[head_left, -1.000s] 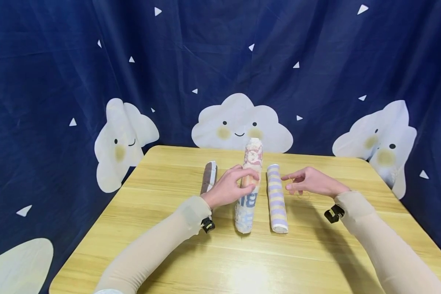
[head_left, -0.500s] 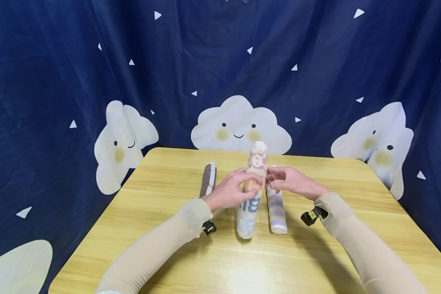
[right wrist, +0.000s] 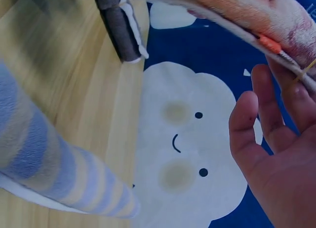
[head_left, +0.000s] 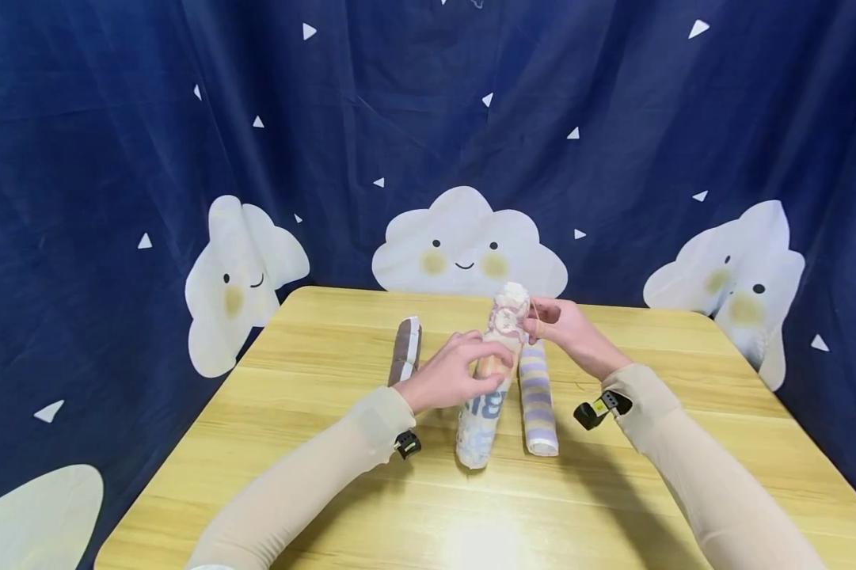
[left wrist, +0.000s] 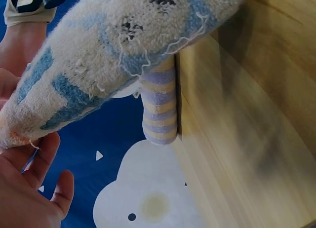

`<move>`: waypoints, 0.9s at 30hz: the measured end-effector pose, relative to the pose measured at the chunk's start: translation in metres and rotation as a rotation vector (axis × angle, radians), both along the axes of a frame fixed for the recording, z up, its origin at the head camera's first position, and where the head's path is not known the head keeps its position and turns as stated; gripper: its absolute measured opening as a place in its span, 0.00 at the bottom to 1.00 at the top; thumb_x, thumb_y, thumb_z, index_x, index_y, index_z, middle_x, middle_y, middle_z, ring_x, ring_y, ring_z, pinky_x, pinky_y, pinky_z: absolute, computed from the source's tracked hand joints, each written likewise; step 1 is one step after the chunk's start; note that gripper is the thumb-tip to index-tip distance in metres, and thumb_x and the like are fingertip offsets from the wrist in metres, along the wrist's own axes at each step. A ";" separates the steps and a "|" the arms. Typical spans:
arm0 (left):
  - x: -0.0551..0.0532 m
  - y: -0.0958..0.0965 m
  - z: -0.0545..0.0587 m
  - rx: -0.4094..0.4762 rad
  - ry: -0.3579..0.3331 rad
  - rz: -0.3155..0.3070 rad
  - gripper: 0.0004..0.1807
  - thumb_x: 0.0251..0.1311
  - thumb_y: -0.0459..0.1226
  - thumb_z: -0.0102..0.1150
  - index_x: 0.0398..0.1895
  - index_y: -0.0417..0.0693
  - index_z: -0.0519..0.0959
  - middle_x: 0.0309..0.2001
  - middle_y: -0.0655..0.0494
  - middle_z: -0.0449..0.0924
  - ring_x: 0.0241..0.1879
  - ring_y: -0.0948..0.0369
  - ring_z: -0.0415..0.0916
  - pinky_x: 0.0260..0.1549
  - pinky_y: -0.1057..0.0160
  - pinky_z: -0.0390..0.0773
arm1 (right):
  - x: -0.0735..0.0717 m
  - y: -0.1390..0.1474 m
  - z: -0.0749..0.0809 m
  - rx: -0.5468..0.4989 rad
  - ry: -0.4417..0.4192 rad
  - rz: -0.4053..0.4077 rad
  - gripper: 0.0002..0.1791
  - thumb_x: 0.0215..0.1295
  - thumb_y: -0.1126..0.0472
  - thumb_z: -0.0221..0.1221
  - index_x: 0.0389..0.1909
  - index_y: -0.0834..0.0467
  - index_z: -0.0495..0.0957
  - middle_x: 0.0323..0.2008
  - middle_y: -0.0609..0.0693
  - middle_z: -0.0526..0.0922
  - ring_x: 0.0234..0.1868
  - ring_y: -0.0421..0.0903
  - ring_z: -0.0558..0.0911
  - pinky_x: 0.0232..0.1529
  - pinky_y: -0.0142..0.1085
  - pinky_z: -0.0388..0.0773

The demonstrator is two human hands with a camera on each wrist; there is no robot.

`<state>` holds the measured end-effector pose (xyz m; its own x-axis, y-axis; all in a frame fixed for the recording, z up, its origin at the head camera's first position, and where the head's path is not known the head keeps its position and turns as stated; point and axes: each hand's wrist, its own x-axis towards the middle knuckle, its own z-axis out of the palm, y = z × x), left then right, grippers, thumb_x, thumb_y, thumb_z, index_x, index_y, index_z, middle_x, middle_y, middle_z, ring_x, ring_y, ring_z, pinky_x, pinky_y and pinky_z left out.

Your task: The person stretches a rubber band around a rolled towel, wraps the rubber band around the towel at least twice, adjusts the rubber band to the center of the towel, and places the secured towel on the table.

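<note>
A rolled-up towel [head_left: 479, 408], white terry with blue letters and reddish and orange patches, stands tilted above the table. My left hand [head_left: 450, 374] grips its middle, thumb and fingers around it. At the upper end is my right hand [head_left: 573, 331], fingertips close against the roll. A thin yellowish rubber band [right wrist: 307, 70] shows by those fingertips in the right wrist view, crossing the towel's end. Fuzzy loops and loose threads are visible on the towel [left wrist: 94, 55] in the left wrist view.
On the table [head_left: 370, 507] to the right lies a purple-and-yellow striped towel roll [head_left: 539, 408]. A brown roll with a white edge [head_left: 405, 348] lies left, partly behind my left hand. Beyond the table's back edge hangs a dark blue curtain [head_left: 399, 103] with clouds.
My right hand has come left from beside the striped roll, then up to the held towel's top end. That towel's top has leaned right, while my left hand keeps its grip.
</note>
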<state>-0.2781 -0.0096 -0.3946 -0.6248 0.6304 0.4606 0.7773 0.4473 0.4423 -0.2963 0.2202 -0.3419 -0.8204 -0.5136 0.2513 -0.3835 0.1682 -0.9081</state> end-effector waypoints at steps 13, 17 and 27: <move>0.001 0.001 0.007 -0.104 0.057 -0.015 0.12 0.54 0.48 0.56 0.43 0.73 0.75 0.42 0.83 0.73 0.37 0.71 0.63 0.42 0.65 0.61 | -0.002 -0.004 0.028 0.215 0.030 -0.114 0.24 0.60 0.50 0.59 0.57 0.53 0.72 0.44 0.48 0.81 0.43 0.44 0.78 0.44 0.39 0.74; 0.002 0.001 0.010 -0.144 0.081 -0.014 0.12 0.54 0.49 0.55 0.43 0.73 0.76 0.43 0.82 0.73 0.39 0.71 0.63 0.41 0.66 0.60 | -0.003 -0.006 0.038 0.288 0.047 -0.095 0.27 0.59 0.48 0.60 0.59 0.51 0.71 0.45 0.47 0.82 0.47 0.44 0.77 0.48 0.42 0.73; 0.003 0.005 0.014 -0.233 0.090 -0.018 0.11 0.54 0.51 0.57 0.42 0.75 0.75 0.43 0.82 0.73 0.40 0.72 0.62 0.41 0.66 0.58 | -0.005 -0.010 0.062 0.587 0.123 -0.041 0.24 0.52 0.40 0.62 0.49 0.45 0.77 0.37 0.42 0.83 0.44 0.42 0.77 0.49 0.40 0.70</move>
<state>-0.2753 -0.0044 -0.3801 -0.5757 0.7366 0.3549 0.8176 0.5147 0.2580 -0.3011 0.2102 -0.2795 -0.8255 -0.5637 0.0296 -0.4622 0.6449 -0.6087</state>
